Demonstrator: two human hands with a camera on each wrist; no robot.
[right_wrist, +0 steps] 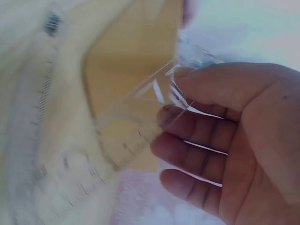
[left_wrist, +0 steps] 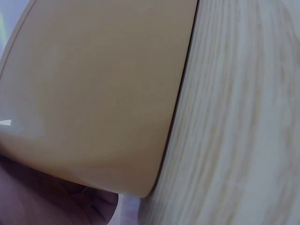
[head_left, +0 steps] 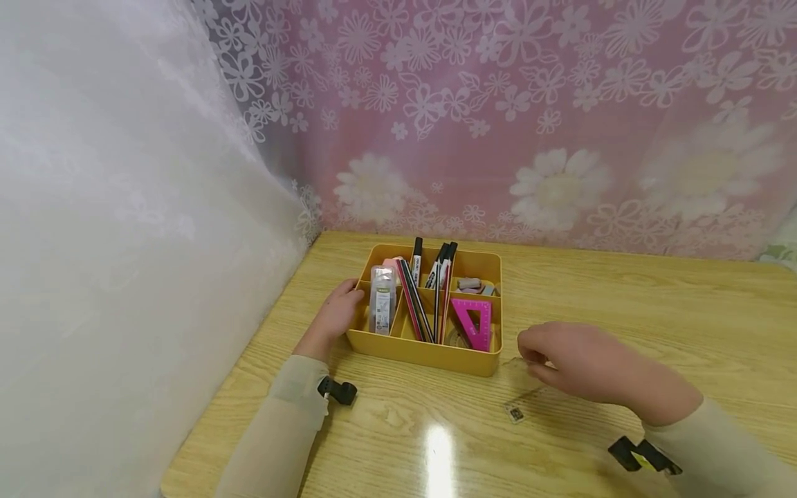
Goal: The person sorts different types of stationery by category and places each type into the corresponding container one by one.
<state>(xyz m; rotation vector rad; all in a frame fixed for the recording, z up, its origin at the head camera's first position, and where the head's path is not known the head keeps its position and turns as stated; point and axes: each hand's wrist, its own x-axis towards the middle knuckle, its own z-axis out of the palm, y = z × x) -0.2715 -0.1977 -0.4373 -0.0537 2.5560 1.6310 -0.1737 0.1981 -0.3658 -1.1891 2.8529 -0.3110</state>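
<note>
A clear plastic set square (right_wrist: pixel 124 145) with black scale marks is pinched at one corner between the thumb and forefinger of my right hand (head_left: pixel 582 360). In the head view it hangs just right of the yellow divided organizer box (head_left: pixel 423 354) and shows only faintly, with a small dark printed mark at its lower corner. My left hand (head_left: pixel 336 309) grips the box's left wall, thumb at the rim and fingers outside. Inside the box lie a pink set square (head_left: pixel 479 325), several pencils (head_left: pixel 416 304), black-capped markers (head_left: pixel 417 259), erasers (head_left: pixel 469 283) and a clear labelled case (head_left: pixel 382 304).
The box stands on a wood-grain table (head_left: pixel 386 415). A pink floral curtain (head_left: pixel 473 138) hangs behind the table, and a white sheet (head_left: pixel 124 207) runs along its left side. Light glares off the table's front part.
</note>
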